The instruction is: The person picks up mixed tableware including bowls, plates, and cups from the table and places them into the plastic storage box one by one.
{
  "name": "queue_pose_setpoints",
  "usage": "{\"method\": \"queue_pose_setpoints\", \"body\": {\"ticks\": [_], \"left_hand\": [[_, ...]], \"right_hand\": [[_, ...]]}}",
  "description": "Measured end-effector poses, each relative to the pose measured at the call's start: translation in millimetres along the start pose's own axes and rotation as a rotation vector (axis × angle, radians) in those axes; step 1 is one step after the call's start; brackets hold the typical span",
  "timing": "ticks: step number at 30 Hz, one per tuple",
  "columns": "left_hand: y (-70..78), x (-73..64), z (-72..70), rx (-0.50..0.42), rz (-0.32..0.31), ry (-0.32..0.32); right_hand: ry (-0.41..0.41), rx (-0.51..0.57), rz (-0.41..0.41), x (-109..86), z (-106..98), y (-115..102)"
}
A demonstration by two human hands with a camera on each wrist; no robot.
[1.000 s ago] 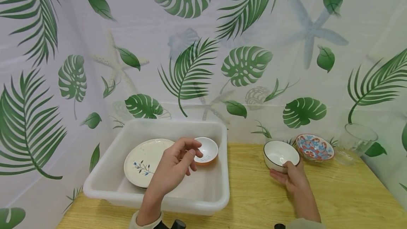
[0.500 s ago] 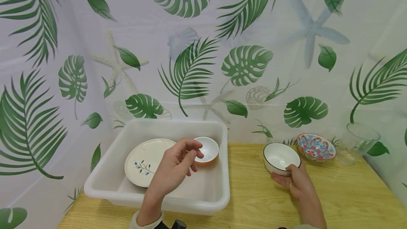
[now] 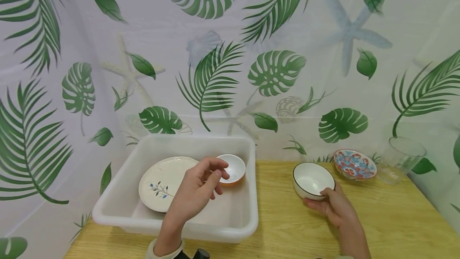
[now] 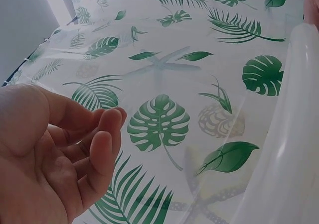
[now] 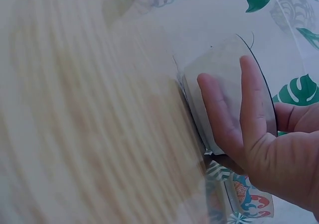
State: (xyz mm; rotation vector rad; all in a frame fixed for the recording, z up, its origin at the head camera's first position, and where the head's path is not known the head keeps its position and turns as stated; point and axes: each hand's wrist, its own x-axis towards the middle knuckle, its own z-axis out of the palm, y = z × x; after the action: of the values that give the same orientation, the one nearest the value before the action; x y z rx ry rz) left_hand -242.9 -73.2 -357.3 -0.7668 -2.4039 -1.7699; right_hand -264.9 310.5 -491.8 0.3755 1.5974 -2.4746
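My right hand (image 3: 334,207) grips a white bowl with a dark rim (image 3: 312,181), thumb over the rim and fingers against its outer side. In the right wrist view, two fingers of the right hand (image 5: 269,149) spread along the wall of the bowl (image 5: 227,69). Loosely curled and holding nothing, my left hand (image 3: 195,189) hovers over the white plastic tub (image 3: 253,211). Below it in the tub lie a cream plate with a blue-flowered sprig (image 3: 154,187) and a small white bowl with an orange outside (image 3: 237,169), both partly hidden by that hand.
Right of the held bowl, a red-and-blue patterned bowl (image 3: 353,165) stands on the wooden table (image 3: 280,227). A clear glass (image 3: 402,159) is beside it near the right wall. A leaf-printed sheet (image 3: 223,31) hangs behind and at both sides.
The right hand has shifted slightly left and toward me with the white bowl, which now tilts a little more. My left hand has stayed in place.
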Motion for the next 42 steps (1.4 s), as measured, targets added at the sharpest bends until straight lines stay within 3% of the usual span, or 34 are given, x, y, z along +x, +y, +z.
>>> {"method": "queue_pose_setpoints", "body": {"ticks": [6,24,42], "left_hand": [[-0.2,0.6,0.3,0.004,0.002,0.000],[-1.8,2.4,5.8,-0.013,0.003,-0.019],[-3.3,3.3,12.4,-0.020,-0.020,-0.074]], "right_hand": [[-0.037,0.011,-0.008,-2.4,3,-1],[-0.121,-0.058,-0.165,-20.2,21,-27],[-0.232,-0.233,-0.358,-56.6,65,-47]]}}
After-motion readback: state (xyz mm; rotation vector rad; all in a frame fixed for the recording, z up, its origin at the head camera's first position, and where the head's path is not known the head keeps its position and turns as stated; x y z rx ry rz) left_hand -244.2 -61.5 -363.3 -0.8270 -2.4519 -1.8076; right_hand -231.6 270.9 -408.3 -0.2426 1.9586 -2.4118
